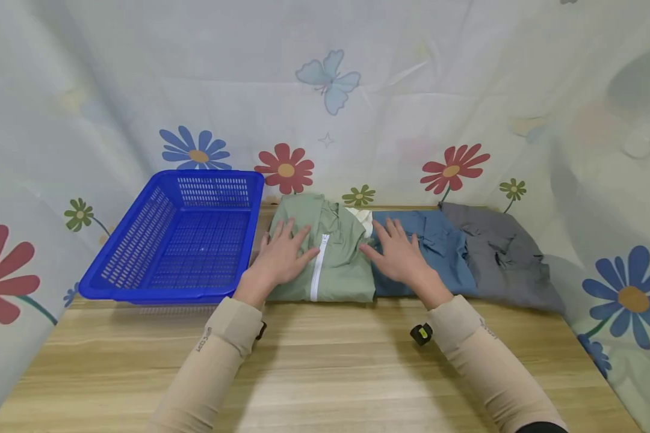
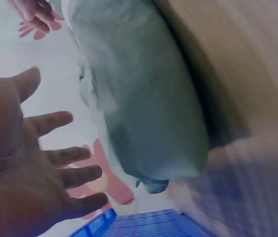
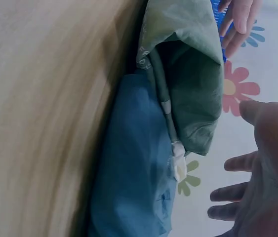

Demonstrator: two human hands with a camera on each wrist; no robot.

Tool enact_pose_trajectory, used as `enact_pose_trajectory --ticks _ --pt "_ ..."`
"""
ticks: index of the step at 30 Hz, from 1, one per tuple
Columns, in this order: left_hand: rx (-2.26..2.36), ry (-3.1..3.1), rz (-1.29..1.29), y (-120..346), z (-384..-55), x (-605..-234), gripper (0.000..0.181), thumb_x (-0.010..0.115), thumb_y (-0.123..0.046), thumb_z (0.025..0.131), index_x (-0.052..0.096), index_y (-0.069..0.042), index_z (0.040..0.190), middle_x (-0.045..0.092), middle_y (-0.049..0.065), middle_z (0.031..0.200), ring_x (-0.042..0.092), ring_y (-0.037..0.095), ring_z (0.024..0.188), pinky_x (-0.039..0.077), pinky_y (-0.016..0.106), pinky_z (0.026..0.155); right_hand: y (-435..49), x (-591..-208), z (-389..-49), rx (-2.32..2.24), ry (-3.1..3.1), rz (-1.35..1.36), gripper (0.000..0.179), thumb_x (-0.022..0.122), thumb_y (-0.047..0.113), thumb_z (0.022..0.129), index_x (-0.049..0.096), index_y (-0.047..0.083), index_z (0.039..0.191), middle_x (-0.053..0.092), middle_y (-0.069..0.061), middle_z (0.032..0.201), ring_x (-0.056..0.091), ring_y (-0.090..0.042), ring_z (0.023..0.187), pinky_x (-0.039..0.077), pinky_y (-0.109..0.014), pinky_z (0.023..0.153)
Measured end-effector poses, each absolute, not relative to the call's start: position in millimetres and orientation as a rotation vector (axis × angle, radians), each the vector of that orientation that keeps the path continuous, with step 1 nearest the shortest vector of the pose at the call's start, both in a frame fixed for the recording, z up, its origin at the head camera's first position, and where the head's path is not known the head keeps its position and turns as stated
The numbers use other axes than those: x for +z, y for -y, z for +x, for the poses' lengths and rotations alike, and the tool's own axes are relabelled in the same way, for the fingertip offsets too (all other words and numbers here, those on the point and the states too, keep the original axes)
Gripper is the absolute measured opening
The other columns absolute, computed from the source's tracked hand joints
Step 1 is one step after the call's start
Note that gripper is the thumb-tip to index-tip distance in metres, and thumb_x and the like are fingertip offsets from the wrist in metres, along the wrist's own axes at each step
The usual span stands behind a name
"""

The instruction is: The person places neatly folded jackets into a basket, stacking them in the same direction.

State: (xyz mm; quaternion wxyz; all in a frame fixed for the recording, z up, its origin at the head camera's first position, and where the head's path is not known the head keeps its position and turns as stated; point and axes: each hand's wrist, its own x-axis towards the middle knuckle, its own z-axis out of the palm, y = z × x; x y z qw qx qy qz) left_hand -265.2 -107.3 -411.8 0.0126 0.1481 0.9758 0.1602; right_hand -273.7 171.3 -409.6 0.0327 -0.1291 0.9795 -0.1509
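Note:
A folded light green jacket (image 1: 343,273) with a white zipper lies on the table between my two hands. Over its left side my left hand (image 1: 280,255) is spread, fingers straight, holding nothing; the left wrist view shows a gap between palm and cloth. My right hand (image 1: 401,252), also with fingers extended and nothing in it, hovers where the green jacket meets a folded blue garment (image 1: 446,258). A bit of white cloth (image 1: 364,218) pokes out between these two. In the right wrist view the green jacket's side (image 3: 193,94) gapes in an open fold.
At the left stands a blue plastic basket (image 1: 195,252) with slatted walls and nothing in it. A folded dark grey garment (image 1: 511,258) lies right of the blue one. Behind the wooden table (image 1: 325,367) hangs a flower-printed curtain (image 1: 390,138).

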Motion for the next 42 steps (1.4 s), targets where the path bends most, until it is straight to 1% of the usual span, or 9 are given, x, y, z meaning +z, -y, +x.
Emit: enact_pose_trajectory --ticks 5,10,13,15,18,24,33,37,42 --pt "0.647 -3.133 0.471 107.7 -268.7 -417.2 0.055 0.053 -0.040 0.106 0.048 -0.012 0.153 0.033 0.025 0.159 0.028 0.041 0.148 0.023 0.071 0.111 -173.0 -414.7 -275.8 -0.583 -3.037 -0.437 0.074 0.046 0.055 0.106 0.030 0.008 0.162 0.035 -0.028 0.157 0.034 -0.047 0.143 0.034 -0.068 0.108" --pt "0.792 -3.233 0.368 107.8 -271.3 -422.3 0.045 0.058 -0.024 0.103 0.056 -0.010 0.145 0.038 0.029 0.153 0.037 0.047 0.139 0.033 0.067 0.107 -174.4 -420.7 -281.9 -0.748 -3.010 -0.452 0.068 0.051 0.048 0.107 0.035 0.008 0.159 0.053 -0.026 0.141 0.054 -0.042 0.126 0.047 -0.060 0.097" --pt "0.840 -3.238 0.198 107.1 -270.8 -424.0 0.047 0.056 -0.018 0.102 0.053 -0.012 0.148 0.031 0.031 0.153 0.034 0.050 0.137 0.036 0.064 0.105 -174.2 -423.8 -286.6 -0.845 -2.939 -0.465 0.068 0.052 0.045 0.107 0.034 0.006 0.160 0.066 -0.018 0.118 0.065 -0.033 0.101 0.052 -0.051 0.084" --pt "0.852 -3.217 0.080 107.0 -270.6 -425.7 0.049 0.053 -0.016 0.102 0.050 -0.011 0.151 0.029 0.034 0.151 0.033 0.051 0.136 0.037 0.063 0.105 -173.1 -425.4 -288.9 -0.905 -2.884 -0.463 0.067 0.052 0.043 0.107 0.032 0.006 0.160 0.068 -0.013 0.103 0.065 -0.027 0.084 0.051 -0.047 0.075" --pt "0.850 -3.165 -0.041 106.9 -270.3 -427.4 0.049 0.049 -0.015 0.103 0.045 -0.009 0.152 0.030 0.037 0.147 0.035 0.053 0.132 0.038 0.063 0.104 -171.0 -427.9 -292.1 -0.962 -2.825 -0.431 0.068 0.052 0.045 0.107 0.031 0.010 0.161 0.066 -0.009 0.095 0.061 -0.023 0.072 0.048 -0.043 0.070" --pt "0.831 -3.075 -0.112 109.5 -272.6 -433.5 0.050 0.041 -0.016 0.104 0.040 -0.003 0.153 0.033 0.043 0.146 0.034 0.059 0.134 0.031 0.066 0.109 -166.8 -430.1 -296.4 -1.010 -2.764 -0.372 0.067 0.053 0.046 0.106 0.032 0.015 0.161 0.068 -0.016 0.110 0.065 -0.028 0.086 0.051 -0.047 0.075" --pt "0.795 -3.073 -0.140 113.6 -275.2 -440.1 0.050 0.048 -0.018 0.100 0.049 -0.003 0.148 0.049 0.041 0.135 0.042 0.056 0.130 0.033 0.065 0.106 -161.2 -434.0 -304.1 -1.124 -2.693 -0.367 0.057 0.062 0.038 0.103 0.048 0.013 0.152 0.060 -0.019 0.124 0.060 -0.030 0.092 0.050 -0.044 0.075" --pt "0.831 -3.040 -0.133 115.2 -280.2 -440.4 0.053 0.048 -0.018 0.098 0.048 -0.001 0.148 0.050 0.039 0.136 0.042 0.057 0.129 0.032 0.066 0.106 -158.4 -433.2 -305.0 -1.159 -2.627 -0.318 0.061 0.065 0.038 0.101 0.047 0.015 0.154 0.054 -0.022 0.138 0.058 -0.036 0.112 0.049 -0.050 0.090" --pt "0.936 -3.000 -0.151 116.2 -285.0 -439.5 0.052 0.050 -0.019 0.096 0.049 -0.001 0.144 0.056 0.035 0.133 0.050 0.055 0.123 0.038 0.063 0.102 -156.3 -433.3 -307.0 -1.187 -2.567 -0.289 0.066 0.069 0.037 0.099 0.044 0.016 0.155 0.038 -0.020 0.159 0.038 -0.038 0.143 0.037 -0.055 0.111"
